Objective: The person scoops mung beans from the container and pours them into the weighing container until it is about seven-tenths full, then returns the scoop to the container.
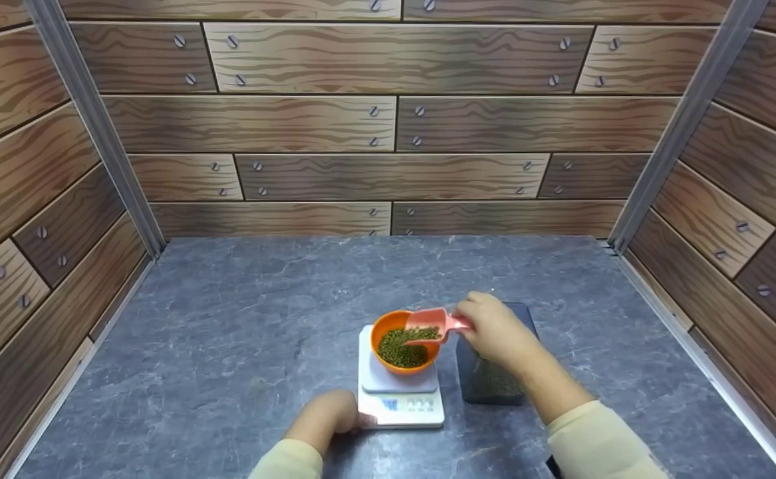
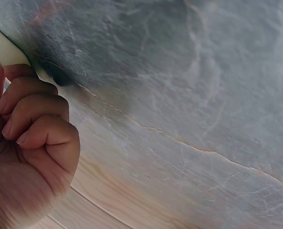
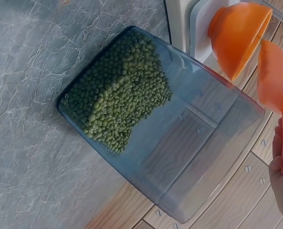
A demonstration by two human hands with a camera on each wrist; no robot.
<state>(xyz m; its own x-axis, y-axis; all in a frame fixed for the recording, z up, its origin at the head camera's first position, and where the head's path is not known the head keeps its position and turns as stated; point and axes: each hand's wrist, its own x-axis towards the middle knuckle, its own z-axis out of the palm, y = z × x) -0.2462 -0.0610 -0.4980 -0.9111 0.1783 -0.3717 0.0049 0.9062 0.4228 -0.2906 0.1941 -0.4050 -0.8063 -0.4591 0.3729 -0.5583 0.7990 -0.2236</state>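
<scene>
My right hand (image 1: 494,332) grips the handle of a pink-orange scoop (image 1: 433,317), tilted over an orange bowl (image 1: 378,323). Some green mung beans lie in the scoop, and more beans (image 1: 397,352) cover the bowl's bottom. The bowl stands on the platform of a white kitchen scale (image 1: 417,418), whose small display is lit but hard to read. At the scale's front left corner is my left hand (image 1: 334,409), thumb on the top edge. Its other fingers (image 2: 41,109) are curled in the left wrist view, pinching the corner.
Right of the scale, partly under my right forearm, stands a dark see-through container (image 1: 487,389). Mung beans (image 3: 127,86) fill its lower part in the right wrist view. All of this is on a grey marbled table (image 1: 241,319), with wood-patterned walls (image 1: 328,126) around it.
</scene>
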